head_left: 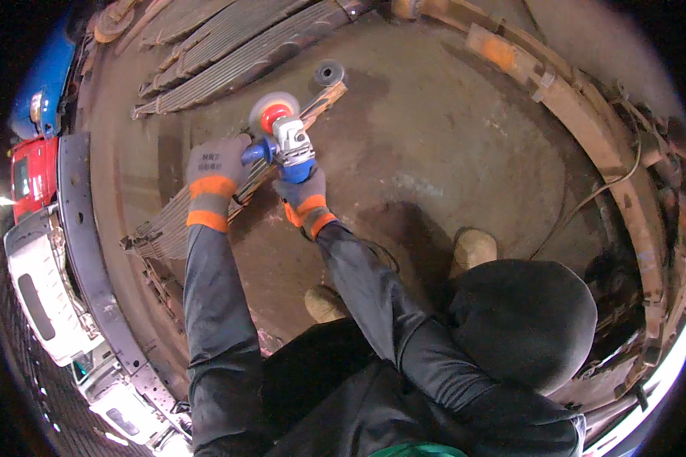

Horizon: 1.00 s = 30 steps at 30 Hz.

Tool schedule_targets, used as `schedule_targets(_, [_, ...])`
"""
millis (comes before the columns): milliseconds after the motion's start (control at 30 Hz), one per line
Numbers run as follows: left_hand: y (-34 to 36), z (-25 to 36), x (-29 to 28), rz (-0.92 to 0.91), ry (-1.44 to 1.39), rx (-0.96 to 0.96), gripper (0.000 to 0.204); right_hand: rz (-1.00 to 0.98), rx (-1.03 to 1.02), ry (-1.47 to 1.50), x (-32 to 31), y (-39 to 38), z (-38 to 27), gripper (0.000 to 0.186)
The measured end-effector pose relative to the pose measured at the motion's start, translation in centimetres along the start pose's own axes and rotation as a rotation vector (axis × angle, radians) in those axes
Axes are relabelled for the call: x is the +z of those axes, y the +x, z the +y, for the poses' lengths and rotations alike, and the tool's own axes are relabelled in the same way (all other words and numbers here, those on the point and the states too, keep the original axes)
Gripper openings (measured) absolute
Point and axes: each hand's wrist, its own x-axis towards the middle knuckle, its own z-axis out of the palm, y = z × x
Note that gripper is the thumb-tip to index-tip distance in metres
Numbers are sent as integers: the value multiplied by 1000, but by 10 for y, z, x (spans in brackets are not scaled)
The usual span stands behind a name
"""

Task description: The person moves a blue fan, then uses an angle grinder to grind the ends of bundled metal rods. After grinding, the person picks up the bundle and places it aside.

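Note:
An angle grinder (291,145) with a silver head, a blue body and a red-centred disc (276,113) is between my hands. My right hand (306,192), in a grey and orange glove, is closed round its blue body. My left hand (219,161), gloved alike, is closed at the blue side handle (259,151); its fingers are partly hidden. Under the grinder runs a stack of metal leaf springs (177,221), whose bare, shiny end (326,101) sticks out beyond the disc. Whether the disc touches the metal I cannot tell. The disc's pale rim looks blurred.
A round grey ring-shaped part (328,73) lies by the stack's far end. More leaf-spring packs (229,57) lie at the far left. A long rusty beam (587,114) curves along the right, with a cable (587,202) beside it. Truck cabs (42,293) stand on the left.

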Motion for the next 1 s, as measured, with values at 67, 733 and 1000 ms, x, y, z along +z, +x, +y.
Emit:
schedule_targets(67, [3,2,3,-7,-18,-14,17,-13,-23,38,0,2,5,53])
schedule_targets(733, [7,3,4,-65,87,12,14,-40,106,68,-2,11,11,70])
schedule_targets(1000, [7,10,-7,-10,86,20,13,-27,-17,-343,-6,19,14,75])
